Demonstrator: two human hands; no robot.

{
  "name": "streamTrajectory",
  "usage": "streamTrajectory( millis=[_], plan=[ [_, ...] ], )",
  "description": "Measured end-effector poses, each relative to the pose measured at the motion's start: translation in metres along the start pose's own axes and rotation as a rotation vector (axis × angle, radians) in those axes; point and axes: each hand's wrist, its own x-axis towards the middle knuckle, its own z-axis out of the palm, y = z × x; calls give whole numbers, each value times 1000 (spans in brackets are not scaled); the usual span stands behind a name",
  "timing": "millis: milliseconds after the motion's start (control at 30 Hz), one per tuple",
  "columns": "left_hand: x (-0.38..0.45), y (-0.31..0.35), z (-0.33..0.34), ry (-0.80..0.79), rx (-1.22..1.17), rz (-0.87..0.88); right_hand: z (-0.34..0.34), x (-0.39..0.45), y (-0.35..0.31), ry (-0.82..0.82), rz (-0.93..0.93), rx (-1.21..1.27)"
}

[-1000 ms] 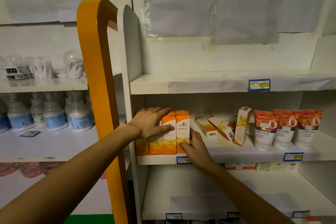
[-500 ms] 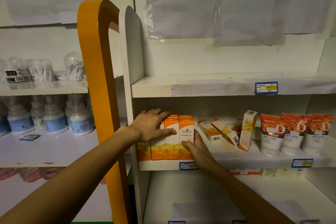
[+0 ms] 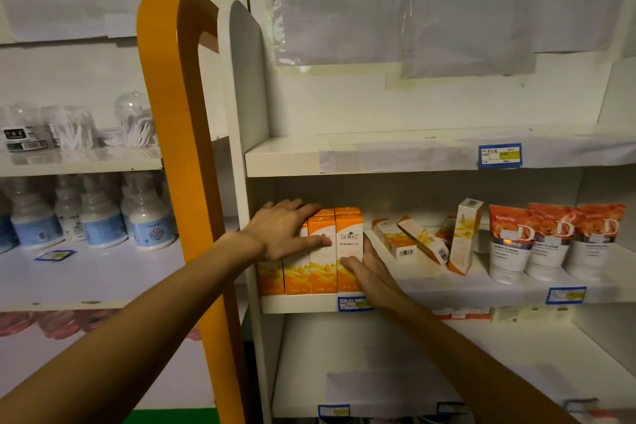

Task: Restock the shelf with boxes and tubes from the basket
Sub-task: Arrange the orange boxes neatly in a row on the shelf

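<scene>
Several upright orange-and-white boxes (image 3: 321,272) stand in a tight row at the left end of the middle shelf (image 3: 299,304). My left hand (image 3: 285,231) lies flat over the upper fronts and tops of the left boxes, thumb stretched right. My right hand (image 3: 375,274) cups the right side of the rightmost box (image 3: 349,237), thumb on its front. Further right, two like boxes (image 3: 395,243) lie on their sides and one (image 3: 464,237) stands tilted. Three orange-topped tubes (image 3: 550,244) stand at the right end. The basket is not in view.
An orange curved post (image 3: 179,148) and a white side panel (image 3: 244,107) divide this unit from the left shelves, which hold blue-labelled bottles (image 3: 96,217) and cotton swab tubs (image 3: 75,127). The shelf above (image 3: 378,157) and the lower shelf (image 3: 361,354) are bare white boards.
My right hand has slid from the lower front of the rightmost box round to its right side. The row now stands closer together. My left hand has stayed on the boxes.
</scene>
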Motion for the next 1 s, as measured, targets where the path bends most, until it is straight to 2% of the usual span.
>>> streamTrajectory(
  millis=[433,767,900,1000],
  plan=[
    [-1,5,-4,-28,11,-21,1,-5,-2,8,25,-11],
    [-4,-2,-27,-62,-75,-59,-6,-7,2,-40,-7,79],
    [-15,2,-31,-21,-19,-30,-13,-10,-2,18,-52,86],
    [-27,2,-27,24,54,0,-21,-5,-3,108,-103,-33]
  ],
)
